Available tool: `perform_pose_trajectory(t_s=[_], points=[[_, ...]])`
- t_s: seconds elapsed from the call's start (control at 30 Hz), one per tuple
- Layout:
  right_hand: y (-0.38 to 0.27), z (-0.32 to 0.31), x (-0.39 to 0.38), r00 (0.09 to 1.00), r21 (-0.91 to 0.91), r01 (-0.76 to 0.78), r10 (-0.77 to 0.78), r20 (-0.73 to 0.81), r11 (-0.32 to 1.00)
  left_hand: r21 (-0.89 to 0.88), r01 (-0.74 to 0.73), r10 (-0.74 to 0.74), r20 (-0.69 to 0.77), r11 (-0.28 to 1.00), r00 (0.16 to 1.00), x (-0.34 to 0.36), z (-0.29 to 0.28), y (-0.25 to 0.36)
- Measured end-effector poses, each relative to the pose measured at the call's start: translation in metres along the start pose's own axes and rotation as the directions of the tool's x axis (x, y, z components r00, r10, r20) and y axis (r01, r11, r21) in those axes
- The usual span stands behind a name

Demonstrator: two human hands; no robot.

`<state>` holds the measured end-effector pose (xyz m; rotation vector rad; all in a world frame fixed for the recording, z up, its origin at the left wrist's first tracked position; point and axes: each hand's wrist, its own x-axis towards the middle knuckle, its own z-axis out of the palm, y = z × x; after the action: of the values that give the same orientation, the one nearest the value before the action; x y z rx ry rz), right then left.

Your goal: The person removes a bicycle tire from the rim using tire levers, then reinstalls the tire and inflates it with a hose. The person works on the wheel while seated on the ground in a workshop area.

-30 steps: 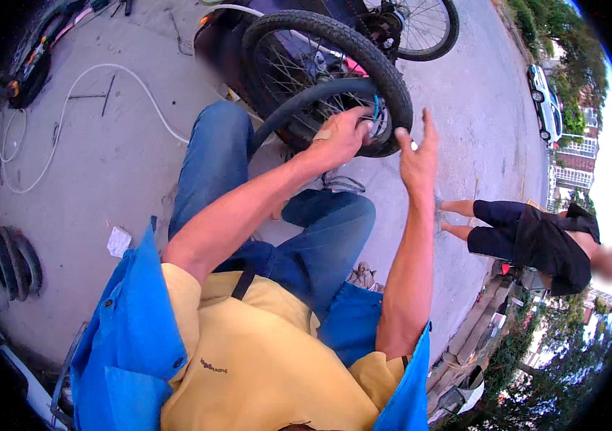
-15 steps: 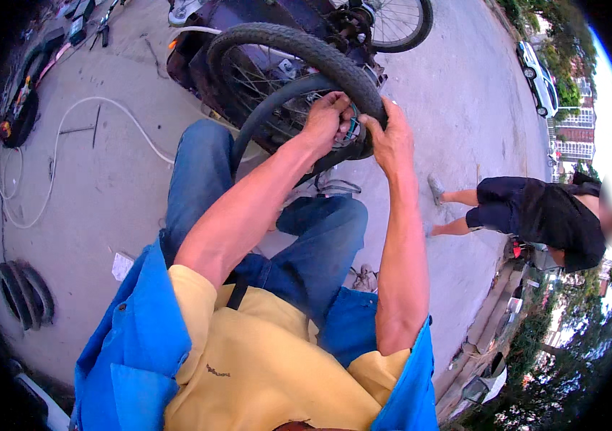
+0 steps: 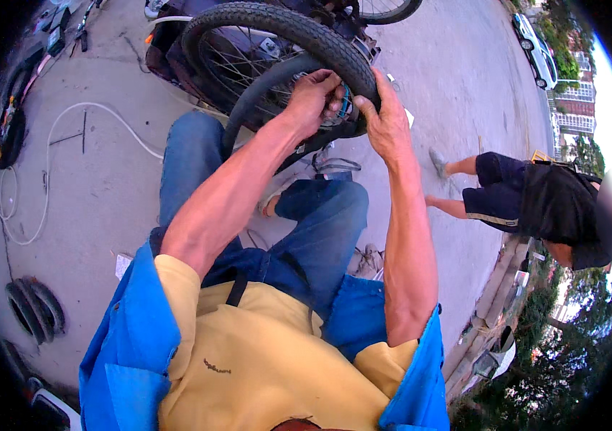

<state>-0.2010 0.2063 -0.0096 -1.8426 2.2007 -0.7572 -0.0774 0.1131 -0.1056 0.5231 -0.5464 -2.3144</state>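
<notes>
So the treaded black tire is sitting near the top of the view, up past the left knee, looping around a spoked wheel. A grey inner tube is hanging out on the near side, its lower stretch running down right beside that knee. The right hand is gripping the tire at its right end, thumb on the near side, fingers wrapping the tread. The left hand is keeping its fingertips bunched just inside the tire, next to some bright blue bit; can't tell if they're pinching anything. Over on the pavement, a white hose is snaking past a T-shaped tool. Off to the right, a bystander in dark shorts is standing.
</notes>
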Motion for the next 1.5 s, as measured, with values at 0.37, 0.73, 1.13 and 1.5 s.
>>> perform_pose_trajectory(t_s=[0.37, 0.73, 1.13, 1.5], points=[[0.09, 0.047, -0.057, 0.86, 0.424, -0.481, 0.507, 0.057, 0.767, 0.881, -0.151, -0.005, 0.171, 0.448, 0.985, -0.04, -0.082, -0.046], [0.033, 0.021, -0.024, 0.983, 0.124, -0.048, 0.069, -0.173, 0.991, 0.828, -0.379, -0.019, 0.424, 0.414, 0.906, -0.043, -0.061, -0.058], [-0.008, 0.039, -0.013, 0.963, -0.443, -0.137, 0.015, -0.268, 0.886, 0.465, -0.572, 0.599, 0.104, 0.676, 0.794, -0.035, -0.013, -0.005], [-0.017, 0.039, -0.029, 0.98, -0.448, -0.162, 0.09, -0.178, 0.879, 0.645, -0.669, 0.72, 0.258, 0.369, 0.645, -0.026, -0.014, -0.012]])
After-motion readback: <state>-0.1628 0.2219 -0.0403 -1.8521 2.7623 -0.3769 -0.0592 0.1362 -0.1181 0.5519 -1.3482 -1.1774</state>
